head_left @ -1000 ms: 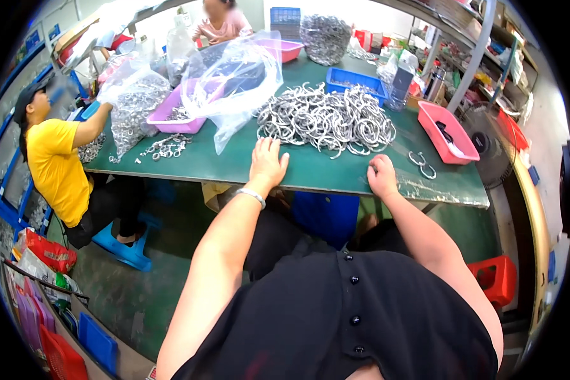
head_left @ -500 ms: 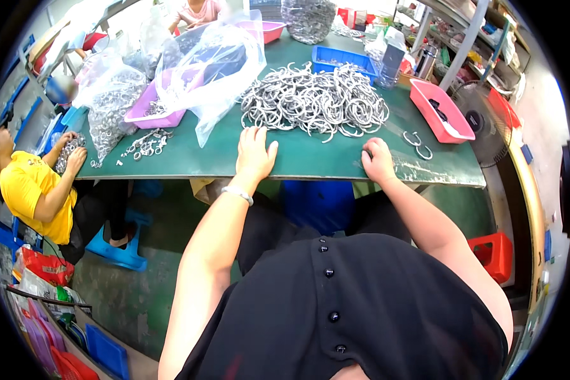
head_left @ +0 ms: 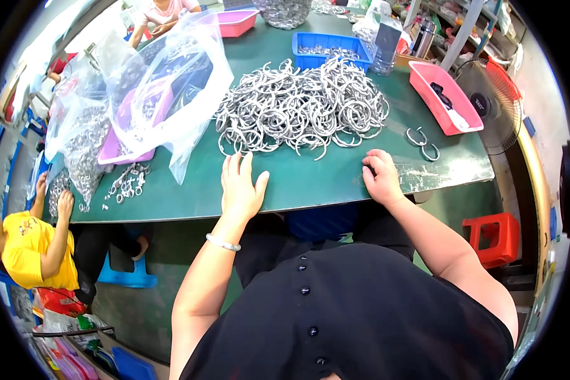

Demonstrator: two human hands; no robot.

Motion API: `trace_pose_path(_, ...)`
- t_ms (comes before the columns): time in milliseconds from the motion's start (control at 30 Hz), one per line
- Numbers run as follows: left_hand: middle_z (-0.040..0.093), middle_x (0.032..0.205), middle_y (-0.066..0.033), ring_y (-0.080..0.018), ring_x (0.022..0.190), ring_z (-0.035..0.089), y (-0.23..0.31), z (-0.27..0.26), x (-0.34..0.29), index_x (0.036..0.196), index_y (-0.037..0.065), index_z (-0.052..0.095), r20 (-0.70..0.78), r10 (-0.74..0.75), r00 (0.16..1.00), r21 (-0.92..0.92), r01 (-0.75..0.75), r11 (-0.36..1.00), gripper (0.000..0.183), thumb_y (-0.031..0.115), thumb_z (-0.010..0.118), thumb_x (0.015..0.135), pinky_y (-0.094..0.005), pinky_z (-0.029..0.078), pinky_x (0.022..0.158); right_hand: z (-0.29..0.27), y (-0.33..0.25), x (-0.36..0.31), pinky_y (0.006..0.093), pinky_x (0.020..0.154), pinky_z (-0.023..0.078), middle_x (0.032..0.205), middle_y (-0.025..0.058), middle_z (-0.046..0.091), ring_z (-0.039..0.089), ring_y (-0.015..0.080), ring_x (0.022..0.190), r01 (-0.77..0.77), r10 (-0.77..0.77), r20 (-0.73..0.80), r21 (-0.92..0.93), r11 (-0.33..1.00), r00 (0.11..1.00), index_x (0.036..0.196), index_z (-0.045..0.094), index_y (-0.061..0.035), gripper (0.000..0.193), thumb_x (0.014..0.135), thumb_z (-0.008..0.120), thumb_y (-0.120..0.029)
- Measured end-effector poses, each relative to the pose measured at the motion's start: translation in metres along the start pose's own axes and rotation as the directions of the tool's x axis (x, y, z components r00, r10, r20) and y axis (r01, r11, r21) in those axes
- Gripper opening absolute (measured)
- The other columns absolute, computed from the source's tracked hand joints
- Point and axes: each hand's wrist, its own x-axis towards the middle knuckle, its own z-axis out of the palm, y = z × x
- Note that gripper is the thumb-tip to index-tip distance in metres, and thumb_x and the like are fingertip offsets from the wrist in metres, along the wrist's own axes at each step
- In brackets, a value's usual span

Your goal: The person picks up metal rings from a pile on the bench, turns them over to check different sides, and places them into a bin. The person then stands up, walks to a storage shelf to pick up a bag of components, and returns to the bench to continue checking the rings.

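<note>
A large heap of silvery metal rings, many with a gap in them, lies on the green table. My left hand rests palm down at the heap's near left edge, fingers stretched out and thumb apart. Its fingertips reach the lowest rings, and it grips nothing. My right hand lies on the table at the heap's near right, fingers curled in. Whatever may be inside those fingers is hidden. Two loose rings sit apart, to the right of this hand.
Behind the heap stands a blue tray of small metal parts. A pink tray and a fan are at right. Plastic bags and a purple tray stand left. A person in yellow handles metal parts at far left.
The whole view has shifted, so the table's near edge sits lower in the picture. My left hand's fingers look a little more spread. The right hand stays curled in about the same place.
</note>
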Motion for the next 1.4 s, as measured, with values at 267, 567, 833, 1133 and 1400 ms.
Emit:
trace_pose_path(267, 0.033, 0.126, -0.0246, -0.0439, 0.12, 0.024, -0.007, -0.004, 0.0, 0.119, -0.001, 0.041, 0.006, -0.024, 1.0, -0.029, 0.024, 0.999, 0.051, 0.026, 0.057, 0.079, -0.048, 0.024, 0.098, 0.0, -0.002, 0.001, 0.036, 0.079, 0.04, 0.095, 0.0138, 0.051, 0.048, 0.0307, 0.091, 0.01, -0.012, 0.036, 0.08, 0.997, 0.999, 0.082, 0.054, -0.0015, 0.017, 0.066, 0.058, -0.001)
trace_pose_path(567, 0.036, 0.124, -0.0226, -0.0432, 0.118, 0.029, -0.006, 0.002, 0.006, 0.118, -0.001, 0.042, -0.048, -0.024, 0.999, 0.026, 0.026, 0.999, 0.046, 0.022, 0.055, 0.08, -0.0467, 0.025, 0.098, -0.007, 0.013, 0.071, 0.0372, 0.068, 0.042, 0.08, 0.0116, 0.054, 0.052, 0.0309, 0.077, 0.139, -0.166, 0.055, 0.329, 0.934, 0.984, 0.084, 0.054, -0.0023, 0.015, 0.07, 0.058, -0.004)
trace_pose_path(833, 0.035, 0.126, -0.0214, -0.0405, 0.12, 0.027, 0.0, -0.004, 0.007, 0.118, -0.001, 0.042, 0.058, -0.101, 0.993, 0.151, 0.091, 0.984, 0.046, 0.022, 0.054, 0.08, -0.0451, 0.024, 0.099, 0.003, 0.006, 0.145, 0.038, 0.068, 0.046, 0.082, 0.0108, 0.059, 0.057, 0.0292, 0.079, 0.182, -0.254, 0.237, 0.286, 0.941, 0.938, 0.083, 0.059, -0.0058, 0.016, 0.077, 0.052, -0.019)
trace_pose_path(1133, 0.035, 0.125, -0.0223, -0.0409, 0.119, 0.028, 0.005, 0.0, 0.011, 0.118, -0.001, 0.041, 0.037, -0.134, 0.99, 0.129, 0.128, 0.983, 0.048, 0.024, 0.055, 0.079, -0.0451, 0.025, 0.098, 0.045, -0.021, 0.176, 0.0458, 0.055, 0.044, 0.06, 0.0163, 0.057, 0.057, 0.0351, 0.06, 0.203, -0.205, 0.454, 0.053, 0.978, 0.867, 0.075, 0.051, -0.0005, 0.019, 0.079, 0.049, -0.018)
trace_pose_path(1400, 0.039, 0.124, -0.0203, -0.0389, 0.119, 0.032, 0.004, -0.003, 0.011, 0.116, 0.0, 0.045, -0.007, -0.073, 0.997, 0.091, 0.073, 0.993, 0.042, 0.019, 0.054, 0.08, -0.0424, 0.027, 0.098, 0.036, -0.012, 0.186, 0.0357, 0.055, 0.043, 0.062, 0.0133, 0.057, 0.055, 0.0254, 0.057, -0.049, -0.105, 0.39, 0.365, 0.93, 0.915, 0.078, 0.057, -0.0003, 0.014, 0.075, 0.052, -0.014)
